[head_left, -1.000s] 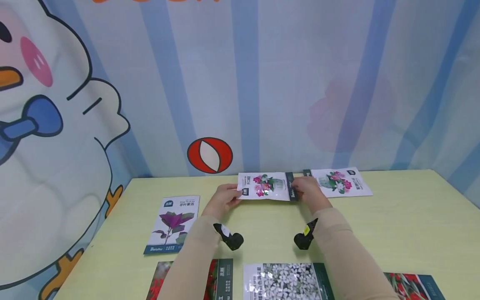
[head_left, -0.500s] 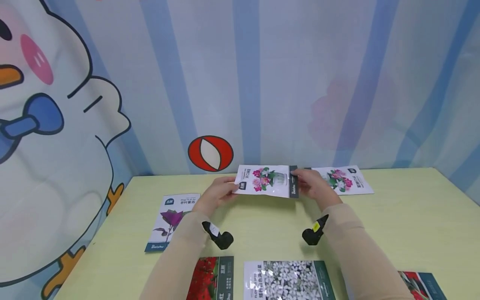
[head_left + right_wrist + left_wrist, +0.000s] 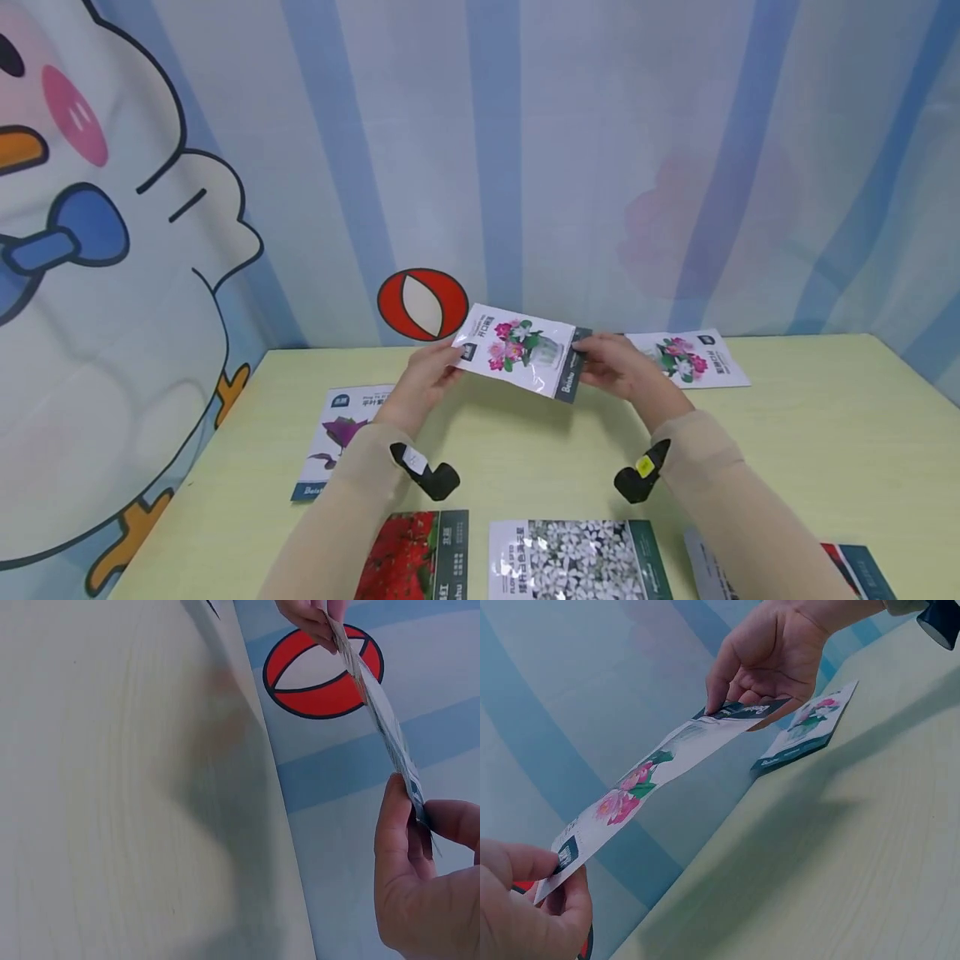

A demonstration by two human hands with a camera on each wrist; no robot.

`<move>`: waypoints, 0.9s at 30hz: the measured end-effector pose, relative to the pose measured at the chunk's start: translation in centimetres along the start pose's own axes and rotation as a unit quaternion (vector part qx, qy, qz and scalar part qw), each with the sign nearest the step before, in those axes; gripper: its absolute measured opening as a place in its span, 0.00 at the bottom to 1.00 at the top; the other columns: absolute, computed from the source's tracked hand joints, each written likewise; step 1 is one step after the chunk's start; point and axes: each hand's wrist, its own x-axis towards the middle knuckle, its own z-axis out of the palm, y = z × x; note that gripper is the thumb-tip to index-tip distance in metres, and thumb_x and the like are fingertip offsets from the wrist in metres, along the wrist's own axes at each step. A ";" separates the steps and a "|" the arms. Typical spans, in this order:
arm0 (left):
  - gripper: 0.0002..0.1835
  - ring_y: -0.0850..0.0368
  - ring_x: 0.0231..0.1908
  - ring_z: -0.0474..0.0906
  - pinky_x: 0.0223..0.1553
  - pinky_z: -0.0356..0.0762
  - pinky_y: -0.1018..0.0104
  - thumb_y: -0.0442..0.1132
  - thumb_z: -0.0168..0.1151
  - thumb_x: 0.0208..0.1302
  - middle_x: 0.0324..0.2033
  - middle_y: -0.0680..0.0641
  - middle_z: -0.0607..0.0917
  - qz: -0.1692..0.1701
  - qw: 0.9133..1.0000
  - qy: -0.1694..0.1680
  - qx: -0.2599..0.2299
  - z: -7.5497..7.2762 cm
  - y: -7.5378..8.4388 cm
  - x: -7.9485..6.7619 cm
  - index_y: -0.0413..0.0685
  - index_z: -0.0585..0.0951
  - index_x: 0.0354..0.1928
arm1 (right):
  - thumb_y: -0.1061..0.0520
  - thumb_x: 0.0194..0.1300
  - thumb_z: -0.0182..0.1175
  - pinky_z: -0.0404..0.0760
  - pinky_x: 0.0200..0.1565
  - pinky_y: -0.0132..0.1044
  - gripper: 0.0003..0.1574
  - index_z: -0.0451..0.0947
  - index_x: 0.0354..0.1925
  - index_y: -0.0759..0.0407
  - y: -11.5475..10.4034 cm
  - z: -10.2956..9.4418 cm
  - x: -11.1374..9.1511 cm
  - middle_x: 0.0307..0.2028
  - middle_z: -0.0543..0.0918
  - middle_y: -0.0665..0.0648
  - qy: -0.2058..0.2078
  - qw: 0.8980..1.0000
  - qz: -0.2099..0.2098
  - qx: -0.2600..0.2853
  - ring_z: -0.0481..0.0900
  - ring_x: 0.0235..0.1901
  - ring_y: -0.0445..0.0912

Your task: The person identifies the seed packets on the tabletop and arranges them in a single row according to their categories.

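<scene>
Above the table (image 3: 536, 467), the left hand (image 3: 422, 382) pinched the pink-flower packet (image 3: 517, 350) by its white end between thumb and fingers; the right hand (image 3: 626, 372) likewise pinched its dark end.

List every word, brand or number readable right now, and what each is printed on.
"Beishu": held packet.
"Beishu": purple-leaf packet.
"FLOWER SEED", slightly blurred: white-flower packet.
Red-flower packet: cut off or blurred.
Back packet: too blurred.
Lower-right packet: partly covered, too blurred.
Chinese characters and other print: too small or blurred.

Free room under raised packet (image 3: 517, 352), striped backdrop (image 3: 585, 183) behind
</scene>
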 end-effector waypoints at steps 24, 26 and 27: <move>0.25 0.51 0.52 0.70 0.57 0.69 0.64 0.27 0.53 0.64 0.58 0.39 0.72 0.034 0.997 0.033 -0.055 -0.3 -0.3 -0.3 0.39 0.67 0.64 | 0.68 0.60 0.52 0.82 0.31 0.32 0.27 0.61 0.58 0.69 3.2 2.6 -1.3 0.32 0.83 0.58 -0.203 0.973 0.033 -0.108 0.83 0.28 0.45; 0.24 0.51 0.51 0.70 0.57 0.69 0.63 0.27 0.54 0.64 0.58 0.39 0.72 0.029 0.998 0.023 -0.045 -0.4 -0.4 -0.3 0.38 0.67 0.63 | 0.67 0.61 0.53 0.82 0.32 0.33 0.31 0.59 0.62 0.68 3.2 2.8 -1.4 0.34 0.83 0.57 -0.213 0.970 0.034 -0.116 0.82 0.30 0.45; 0.24 0.51 0.52 0.70 0.57 0.69 0.62 0.27 0.54 0.64 0.58 0.39 0.72 0.028 0.999 0.016 -0.037 -0.5 -0.4 -0.3 0.37 0.67 0.63 | 0.66 0.61 0.53 0.82 0.32 0.33 0.31 0.59 0.63 0.67 3.2 2.9 -1.4 0.34 0.83 0.57 -0.216 0.968 0.034 -0.119 0.82 0.31 0.45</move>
